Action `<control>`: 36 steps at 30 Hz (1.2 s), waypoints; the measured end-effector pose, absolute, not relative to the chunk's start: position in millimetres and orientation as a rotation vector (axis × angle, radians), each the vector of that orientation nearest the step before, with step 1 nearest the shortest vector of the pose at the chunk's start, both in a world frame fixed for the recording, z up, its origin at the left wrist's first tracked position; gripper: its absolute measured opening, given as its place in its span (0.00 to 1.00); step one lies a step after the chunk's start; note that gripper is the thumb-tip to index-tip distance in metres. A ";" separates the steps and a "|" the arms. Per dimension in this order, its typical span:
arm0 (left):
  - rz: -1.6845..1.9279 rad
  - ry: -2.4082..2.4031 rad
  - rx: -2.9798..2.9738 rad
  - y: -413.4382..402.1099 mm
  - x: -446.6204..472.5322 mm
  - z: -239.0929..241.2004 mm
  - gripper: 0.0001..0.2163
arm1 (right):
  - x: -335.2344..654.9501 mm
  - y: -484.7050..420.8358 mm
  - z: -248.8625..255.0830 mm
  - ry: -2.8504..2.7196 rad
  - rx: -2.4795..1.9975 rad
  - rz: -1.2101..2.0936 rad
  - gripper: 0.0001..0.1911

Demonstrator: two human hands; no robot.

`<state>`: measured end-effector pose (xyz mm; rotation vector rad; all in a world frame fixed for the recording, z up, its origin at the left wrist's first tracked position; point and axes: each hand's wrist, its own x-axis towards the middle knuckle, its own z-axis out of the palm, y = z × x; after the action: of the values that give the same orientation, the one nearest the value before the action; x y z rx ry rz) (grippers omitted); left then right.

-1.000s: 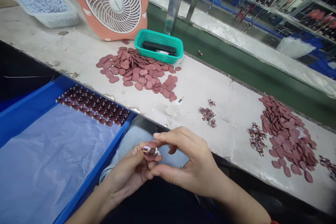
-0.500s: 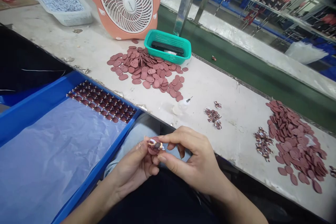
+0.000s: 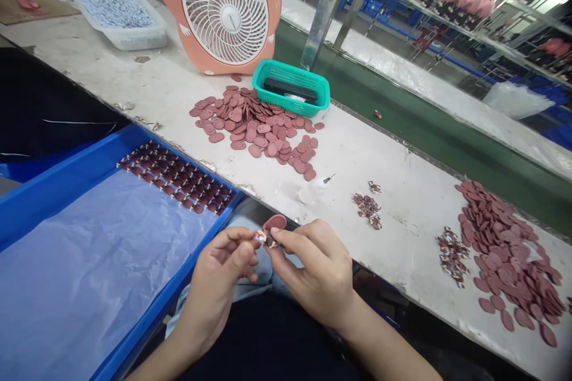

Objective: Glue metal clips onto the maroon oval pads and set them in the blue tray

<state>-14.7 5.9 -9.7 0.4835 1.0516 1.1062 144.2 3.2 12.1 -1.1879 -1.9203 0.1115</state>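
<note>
My left hand (image 3: pixel 218 286) and my right hand (image 3: pixel 316 274) meet above my lap, their fingertips pinching a small maroon oval piece (image 3: pixel 274 223). It tilts upward, with a small printed, shiny ornament (image 3: pixel 264 238) at its lower end, partly hidden by my fingers. A large heap of similar maroon ovals (image 3: pixel 254 128) lies on the white workbench (image 3: pixel 393 214) beyond my hands. A second heap (image 3: pixel 509 262) lies to the right, and small clusters of printed pieces (image 3: pixel 367 208) lie between the heaps.
At the lower left, a blue tray (image 3: pixel 93 214) lined with plastic holds rows of maroon pieces (image 3: pixel 179 178). A small white bottle (image 3: pixel 310 193) stands near the bench edge. Farther back are a teal basket (image 3: pixel 290 88), a peach fan (image 3: pixel 226 12) and a white basket (image 3: pixel 118 19).
The maroon oval has turned upward between my fingertips, and my hands have shifted slightly apart. The whole scene has shifted slightly as my head moved.
</note>
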 end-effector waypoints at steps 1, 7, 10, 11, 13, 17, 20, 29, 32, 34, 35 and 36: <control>1.156 1.079 0.530 5.8 -15.7 -9.5 0.14 | 142.1 4.6 7.5 -1.953 -1.174 0.047 0.10; 1.179 1.180 0.604 10.3 -21.3 -13.1 0.11 | 121.2 17.4 -13.2 -2.047 -1.097 -0.043 0.11; 1.150 1.276 0.619 12.9 -29.6 -18.6 0.12 | 111.8 18.2 -14.1 -2.072 -1.106 -0.012 0.09; 1.130 1.327 0.643 14.0 -35.2 -22.8 0.12 | 110.8 16.4 -13.0 -2.091 -1.083 -0.005 0.08; 1.091 1.457 0.695 17.7 -52.3 -37.0 0.14 | 112.7 10.6 -10.6 -2.138 -0.991 0.023 0.09; 0.993 1.768 0.769 34.8 -102.9 -86.4 0.19 | 126.3 -0.1 -15.4 -2.153 -0.903 0.093 0.09; 0.791 1.960 0.941 53.5 -134.9 -125.4 0.14 | 135.5 -1.7 -26.7 -2.132 -1.001 0.122 0.09; 0.158 2.064 1.282 89.3 -144.3 -174.2 0.14 | 147.0 1.3 -38.8 -2.097 -1.135 0.114 0.10; 0.099 2.068 1.327 93.7 -142.7 -180.6 0.15 | 149.7 2.5 -39.1 -2.086 -1.162 0.110 0.10; 0.083 2.076 1.348 96.7 -142.3 -184.3 0.16 | 150.4 3.8 -39.0 -2.079 -1.169 0.106 0.10; 0.082 2.079 1.357 98.2 -142.4 -185.7 0.16 | 150.6 4.6 -38.7 -2.076 -1.172 0.104 0.10; 0.085 2.083 1.366 99.4 -142.7 -186.4 0.16 | 151.0 5.3 -38.4 -2.073 -1.175 0.101 0.10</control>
<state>-142.7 99.4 -186.4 1.3659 2.0834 0.0849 151.0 5.3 -38.4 -1.1755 -2.0731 0.1010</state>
